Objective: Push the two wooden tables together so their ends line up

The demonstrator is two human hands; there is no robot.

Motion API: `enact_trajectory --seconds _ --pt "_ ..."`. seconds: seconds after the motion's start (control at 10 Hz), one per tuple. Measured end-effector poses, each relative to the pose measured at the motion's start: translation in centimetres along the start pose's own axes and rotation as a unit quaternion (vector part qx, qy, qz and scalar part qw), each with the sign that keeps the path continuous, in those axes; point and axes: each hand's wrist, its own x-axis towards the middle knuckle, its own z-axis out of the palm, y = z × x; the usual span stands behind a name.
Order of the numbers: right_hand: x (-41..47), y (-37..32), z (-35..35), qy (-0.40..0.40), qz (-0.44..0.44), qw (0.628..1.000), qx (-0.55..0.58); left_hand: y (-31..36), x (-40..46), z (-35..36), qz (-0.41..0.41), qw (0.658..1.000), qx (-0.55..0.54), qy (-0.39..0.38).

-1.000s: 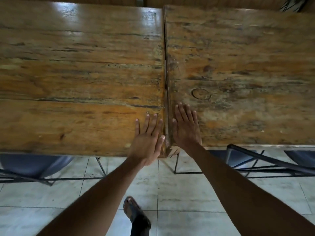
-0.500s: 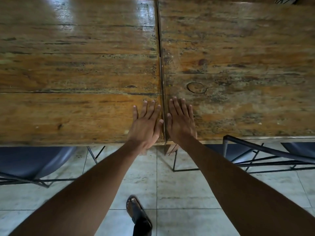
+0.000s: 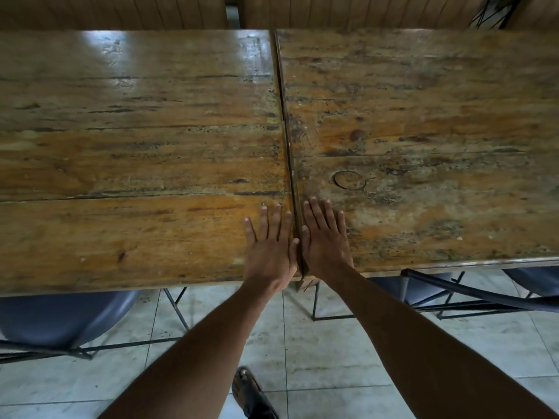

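1. At 6 o'clock on the seam, the left hand (image 3: 270, 249) lies flat on the left table (image 3: 136, 176), fingers spread and gripping nothing.
2. Just beside it at 3 o'clock, the right hand (image 3: 325, 246) lies flat on the right table (image 3: 423, 146), fingers likewise extended.
3. Both tables touch along a thin dark seam (image 3: 287, 140).
4. Judged step: checking the join; the near edges look slightly stepped.
5. Next move likely calls for nudging one table to level the near edges.

Both tables (image 3: 136, 146) cut off sideways — legs hidden.
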Motion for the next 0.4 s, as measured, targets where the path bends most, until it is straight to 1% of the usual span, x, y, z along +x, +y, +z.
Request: enact_trajectory --seconds 0.1,0.2,0.3,0.4 --pt "0.4 -0.6 -1.7 -0.069 0.016 0.997 -0.016 0.0 0.2 -1.4 0.001 0.999 -0.014 -0.044" --pt "1.0 -1.8 -4.6 -0.155 0.021 0.987 -0.046 -0.3 0.1 -3.8 0.02 0.995 -0.028 -0.096" --pt "-0.1 -4.0 -7.2 -0.167 0.02 0.984 -0.051 -1.6 -1.9 -6.0 0.018 0.993 -0.047 -0.105" --pt "-2.2 -5.3 -9.5 -0.14 -0.003 0.988 -0.066 -2.6 -4.6 -8.3 -0.006 0.994 -0.06 -0.086"
